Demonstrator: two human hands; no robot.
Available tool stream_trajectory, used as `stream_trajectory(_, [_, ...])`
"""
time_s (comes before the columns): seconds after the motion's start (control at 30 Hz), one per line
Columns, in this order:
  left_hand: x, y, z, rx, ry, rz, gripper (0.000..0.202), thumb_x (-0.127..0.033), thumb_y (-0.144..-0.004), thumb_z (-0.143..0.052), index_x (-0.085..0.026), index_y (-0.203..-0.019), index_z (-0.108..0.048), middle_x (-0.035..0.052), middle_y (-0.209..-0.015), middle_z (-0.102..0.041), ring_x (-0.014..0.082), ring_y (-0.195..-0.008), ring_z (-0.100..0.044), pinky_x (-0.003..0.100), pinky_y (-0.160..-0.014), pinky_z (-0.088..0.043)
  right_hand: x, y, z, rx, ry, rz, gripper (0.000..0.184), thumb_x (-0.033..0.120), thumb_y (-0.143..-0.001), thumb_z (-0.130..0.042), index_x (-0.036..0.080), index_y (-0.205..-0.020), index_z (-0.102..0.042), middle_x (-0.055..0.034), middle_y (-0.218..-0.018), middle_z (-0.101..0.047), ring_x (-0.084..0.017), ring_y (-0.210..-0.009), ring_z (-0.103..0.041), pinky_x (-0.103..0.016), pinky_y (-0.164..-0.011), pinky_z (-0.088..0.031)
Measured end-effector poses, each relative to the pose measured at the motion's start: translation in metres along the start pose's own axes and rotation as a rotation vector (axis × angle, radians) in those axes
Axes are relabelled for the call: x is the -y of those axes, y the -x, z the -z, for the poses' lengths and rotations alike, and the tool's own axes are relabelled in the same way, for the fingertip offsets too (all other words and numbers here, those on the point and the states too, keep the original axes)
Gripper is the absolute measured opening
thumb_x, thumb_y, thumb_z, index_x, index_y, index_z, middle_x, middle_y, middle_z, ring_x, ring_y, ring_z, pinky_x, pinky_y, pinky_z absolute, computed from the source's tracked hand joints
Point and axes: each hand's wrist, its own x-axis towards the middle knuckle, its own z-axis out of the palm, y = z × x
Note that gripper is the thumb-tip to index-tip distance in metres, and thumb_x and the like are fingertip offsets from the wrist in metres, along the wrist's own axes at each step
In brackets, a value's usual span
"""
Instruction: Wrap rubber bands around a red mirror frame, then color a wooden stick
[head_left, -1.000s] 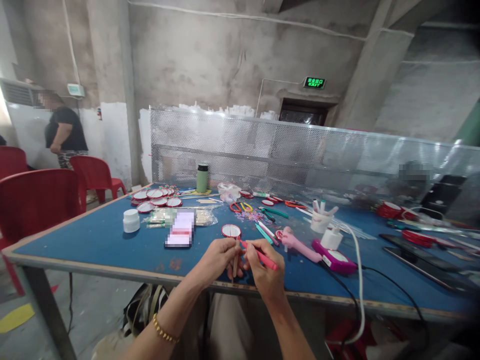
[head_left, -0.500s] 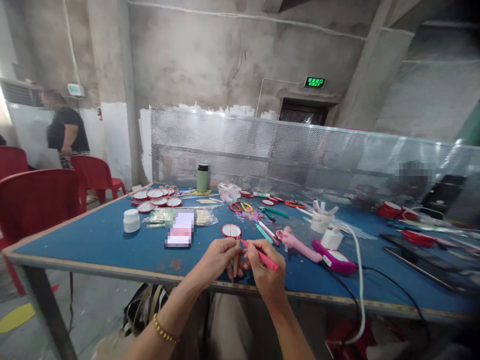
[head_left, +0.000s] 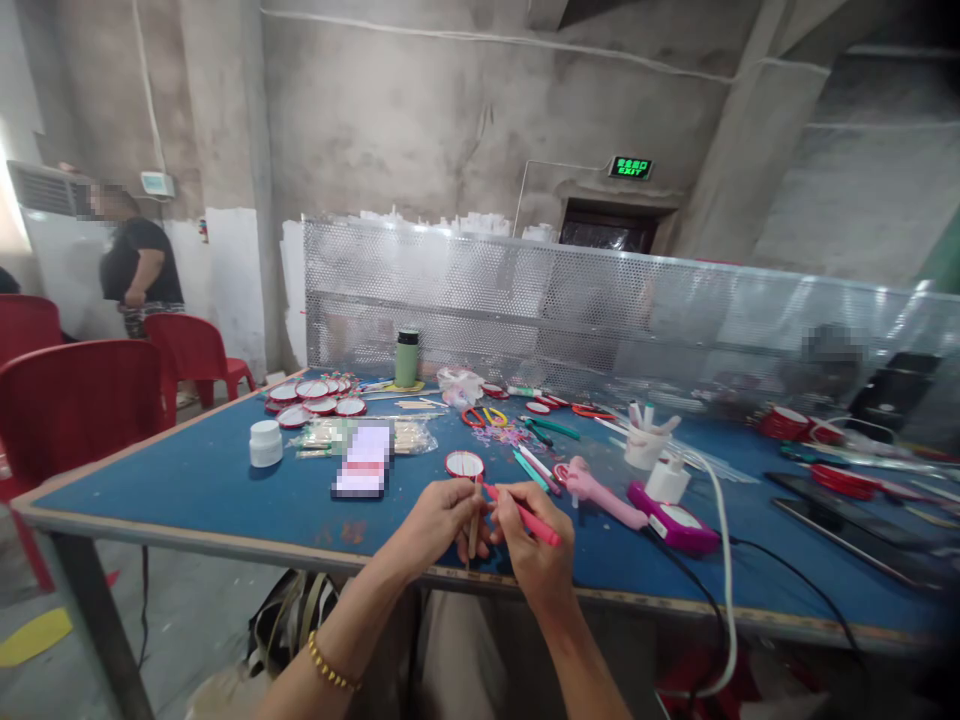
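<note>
While left hand keeps stick — right hand keeps pen.

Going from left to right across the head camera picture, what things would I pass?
Red chair → white jar → green bottle → round red-rimmed disc → red pen → white cup of pens → dark flat screen.

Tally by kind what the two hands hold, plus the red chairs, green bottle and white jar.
Wooden stick: 1, left hand
Red pen: 1, right hand
Red chairs: 3
Green bottle: 1
White jar: 1
Total: 7
</note>
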Motion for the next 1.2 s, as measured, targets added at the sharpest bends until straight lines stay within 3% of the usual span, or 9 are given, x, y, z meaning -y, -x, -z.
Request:
stream_trajectory(0.4, [-0.0062,-0.0013,-0.003,-0.024,0.051,0.034,0.037,-0.053,-0.081,-0.056,-0.016,-0.079,-0.054,0.0018,-0.063,-0.064,0.0129,-0.048,-0.061,0.02,-0.04,-0.043,-0.0017,-0.0033,0.0017,-0.004,-0.009,0.03,0.017,0.027,-0.092,-0.056,0.019,-0.081,-0.064,0.0029,-0.058,-0.062,-0.012,-0.045,-0.06,-0.023,-0.049,-0.049])
stream_trajectory(0.83, [-0.0023,-0.0001,0.0,-0.002,-0.04,0.021,0.038,-0.052,-0.084,-0.054,-0.015,-0.072,-0.055,0.0026,-0.059,-0.063,0.0126,-0.047,-0.059,0.02,-0.042,-0.043,-0.0001,0.0023,-0.0004,-0.057,-0.095,-0.001,0.011,0.024,-0.091,-0.057,0.019,-0.086,-0.065,0.0015,-0.065,-0.065,-0.012,-0.049,-0.063,-0.023,-0.05,-0.052])
stream_trajectory(1.2, [0.0,0.0018,0.0001,-0.003,-0.004,0.043,0.034,-0.05,-0.084,-0.054,-0.017,-0.078,-0.055,0.0028,-0.067,-0.067,0.0134,-0.05,-0.061,0.02,-0.043,-0.044,0.0025,0.0012,-0.0011,-0.003,-0.116,-0.057,0.014,0.026,-0.092,-0.055,0.019,-0.083,-0.063,0.0023,-0.062,-0.061,-0.011,-0.046,-0.06,-0.023,-0.049,-0.051])
